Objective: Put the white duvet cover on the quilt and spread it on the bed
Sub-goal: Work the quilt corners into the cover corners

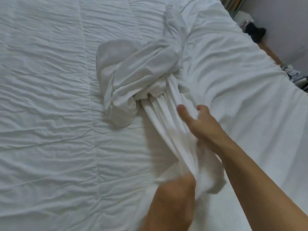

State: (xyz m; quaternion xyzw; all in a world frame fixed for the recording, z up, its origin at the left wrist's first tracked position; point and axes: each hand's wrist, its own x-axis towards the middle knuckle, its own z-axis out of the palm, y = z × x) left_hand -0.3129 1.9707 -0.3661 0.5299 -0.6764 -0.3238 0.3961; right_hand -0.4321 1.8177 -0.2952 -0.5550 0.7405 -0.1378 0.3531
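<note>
Duvet cover (138,70) lies bunched mid-bed on the quilt (46,97), a gathered strip running back to both hands. Right hand (198,124) reaches over the strip, grip released, fingers spread. Left hand (176,189) blurred, grip clenched on the strip's near end.

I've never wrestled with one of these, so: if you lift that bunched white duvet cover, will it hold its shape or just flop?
Likely floppy: the duvet cover lies in a crumpled heap and hangs in loose pleats from the left hand. Probably light for its size, since the cloth looks thin. It may drag the heap along rather than slide free, as the pleats run straight into it.
</note>
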